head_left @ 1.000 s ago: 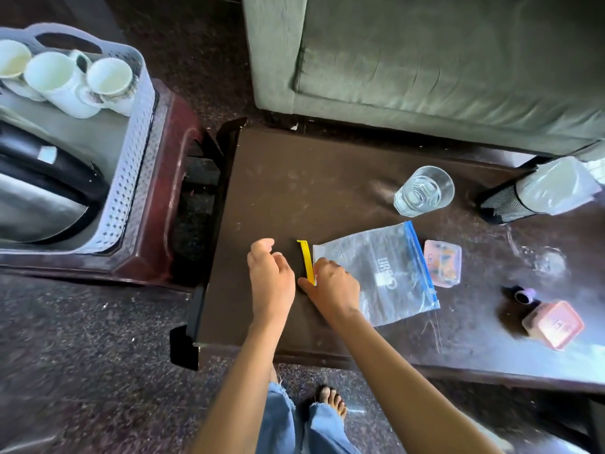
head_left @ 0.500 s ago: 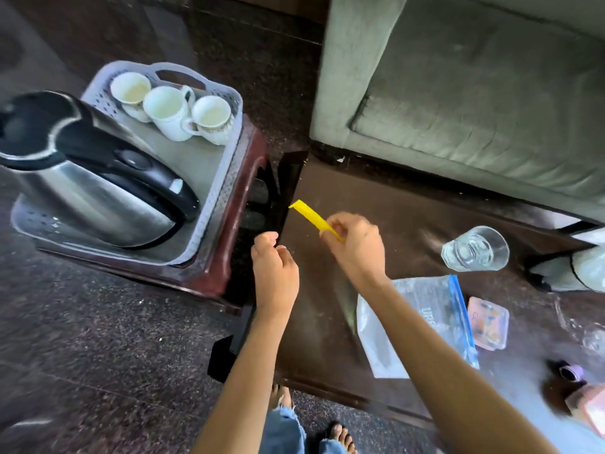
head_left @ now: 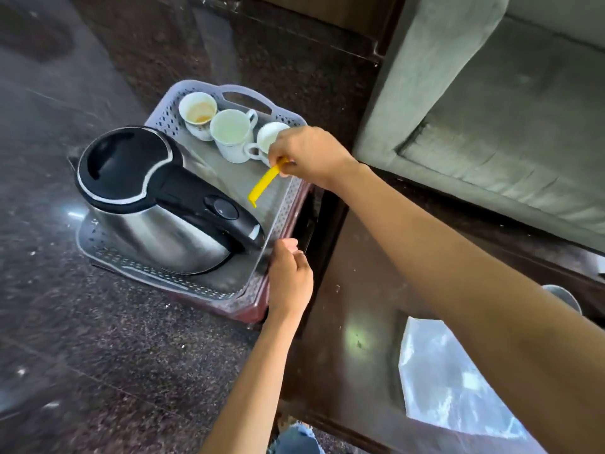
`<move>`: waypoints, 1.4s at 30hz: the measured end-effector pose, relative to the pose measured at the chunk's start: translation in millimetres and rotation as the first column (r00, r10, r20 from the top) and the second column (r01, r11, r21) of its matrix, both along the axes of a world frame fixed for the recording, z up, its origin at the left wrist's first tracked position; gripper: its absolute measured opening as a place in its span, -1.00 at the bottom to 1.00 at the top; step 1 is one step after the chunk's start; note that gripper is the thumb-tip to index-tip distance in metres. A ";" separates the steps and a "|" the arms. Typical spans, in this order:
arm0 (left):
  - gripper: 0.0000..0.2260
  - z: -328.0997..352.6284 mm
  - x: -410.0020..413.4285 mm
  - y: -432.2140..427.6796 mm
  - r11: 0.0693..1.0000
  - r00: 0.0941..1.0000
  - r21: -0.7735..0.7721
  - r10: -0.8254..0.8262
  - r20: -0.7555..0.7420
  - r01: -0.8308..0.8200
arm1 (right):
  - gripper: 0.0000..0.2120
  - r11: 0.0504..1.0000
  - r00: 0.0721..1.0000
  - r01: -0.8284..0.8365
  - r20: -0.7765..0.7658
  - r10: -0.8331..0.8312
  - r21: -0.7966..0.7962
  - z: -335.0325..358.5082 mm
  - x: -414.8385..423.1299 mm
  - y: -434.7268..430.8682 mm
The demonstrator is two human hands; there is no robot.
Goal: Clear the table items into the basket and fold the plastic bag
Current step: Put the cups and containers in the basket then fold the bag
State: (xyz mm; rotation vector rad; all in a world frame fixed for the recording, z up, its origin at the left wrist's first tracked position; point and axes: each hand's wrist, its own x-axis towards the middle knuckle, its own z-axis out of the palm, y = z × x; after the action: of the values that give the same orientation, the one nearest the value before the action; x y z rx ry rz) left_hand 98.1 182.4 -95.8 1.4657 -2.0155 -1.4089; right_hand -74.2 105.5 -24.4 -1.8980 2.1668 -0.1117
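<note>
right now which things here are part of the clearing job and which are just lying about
Job: yellow clip in right hand, basket, plastic bag, table.
Lying about: kettle, three cups, sofa.

Right hand extended forward, fingers pinched closed; left hand loosely curled, lower, arm outstretched.

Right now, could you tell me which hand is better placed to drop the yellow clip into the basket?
The right hand. It already pinches the yellow clip above the basket, beside the cups. The left hand is loosely curled at the basket's near edge, holding nothing visible.
</note>
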 end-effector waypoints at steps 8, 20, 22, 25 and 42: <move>-0.76 -8.4 -5.3 -9.8 0.997 1.000 0.078 -0.016 0.024 0.014 | -0.73 0.914 0.940 -0.255 -0.143 0.311 0.315 -5.7 9.4 -33.8; -0.79 -5.3 -8.4 -4.5 0.998 1.000 0.052 -0.023 0.013 0.022 | -0.57 0.941 0.971 -0.194 -0.080 0.224 0.278 -2.9 16.4 -29.5; -0.79 -1.1 -8.2 -3.5 0.999 1.000 0.027 -0.028 0.012 0.027 | -0.60 0.976 0.989 -0.141 -0.020 0.146 0.169 -3.1 12.5 -18.4; -0.78 8.6 -9.2 2.5 0.998 0.999 -0.010 -0.054 0.007 0.054 | -0.65 0.998 0.999 -0.033 -0.009 0.033 0.044 3.1 3.5 4.8; -0.76 33.0 -29.1 160.2 0.965 0.965 -0.032 -0.260 -0.023 0.259 | -0.80 0.579 0.683 0.730 0.403 -0.609 -0.363 -9.3 -5.6 301.3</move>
State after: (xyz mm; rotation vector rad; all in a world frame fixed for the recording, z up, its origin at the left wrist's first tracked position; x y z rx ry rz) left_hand 69.0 342.6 -62.7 1.1964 -2.2668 -1.4804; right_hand -79.8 406.7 -33.6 -0.9939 2.7306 -1.0902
